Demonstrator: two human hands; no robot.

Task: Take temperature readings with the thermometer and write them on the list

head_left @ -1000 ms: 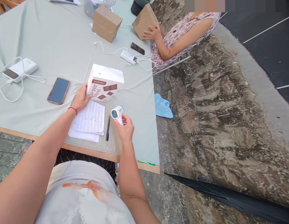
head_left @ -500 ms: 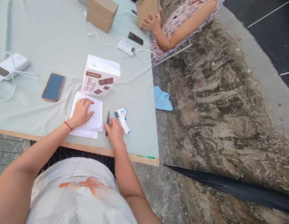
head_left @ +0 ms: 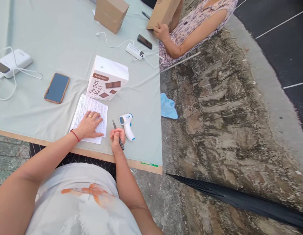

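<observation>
My left hand [head_left: 89,125] lies flat on a stack of printed paper sheets [head_left: 86,109] near the table's front edge. A black pen [head_left: 117,138] is gripped in my right hand [head_left: 117,138], just right of the sheets. A white and blue infrared thermometer [head_left: 127,125] lies on the cloth beside that hand, untouched. Behind the sheets stands a white "Su-per Meal" box [head_left: 106,78].
A pale green cloth covers the table [head_left: 55,39]. On it are a phone [head_left: 56,88], a white power bank [head_left: 13,62] with cable, a power strip [head_left: 134,51], a dark phone [head_left: 144,41] and a cardboard box [head_left: 111,13]. A seated person [head_left: 190,26] holds another cardboard box [head_left: 163,11]. A blue cloth [head_left: 168,106] and black umbrella [head_left: 239,199] lie on the ground.
My right hand set the thermometer down on the table and picked up the pen. My left hand moved from the white box onto the paper sheets.
</observation>
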